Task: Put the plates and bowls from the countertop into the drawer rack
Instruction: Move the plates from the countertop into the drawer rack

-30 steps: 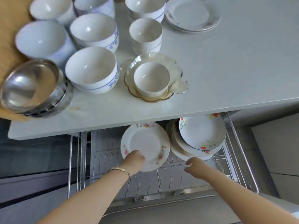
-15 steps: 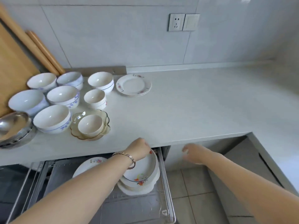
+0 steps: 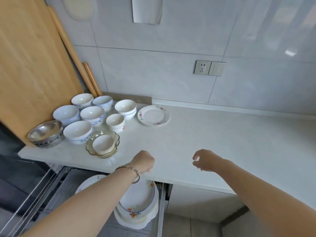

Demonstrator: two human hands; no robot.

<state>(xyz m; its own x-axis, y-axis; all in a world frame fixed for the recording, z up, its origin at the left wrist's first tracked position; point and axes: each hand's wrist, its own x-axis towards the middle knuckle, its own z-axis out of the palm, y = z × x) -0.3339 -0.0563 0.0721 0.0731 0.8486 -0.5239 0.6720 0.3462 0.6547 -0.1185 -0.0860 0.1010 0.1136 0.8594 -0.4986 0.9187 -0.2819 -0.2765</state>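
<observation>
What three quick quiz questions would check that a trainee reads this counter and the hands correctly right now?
1. True or false: the floral plates on the countertop lie to the right of the cluster of bowls.
2. Multiple choice: the small white bowl nearest the counter's front edge sits inside A) a steel bowl, B) an amber glass dish, C) the drawer rack.
3. Short answer: which holds a dish, the left hand or the right hand?

Key: 1 true; 2 B; 3 neither, both hover empty over the countertop.
</observation>
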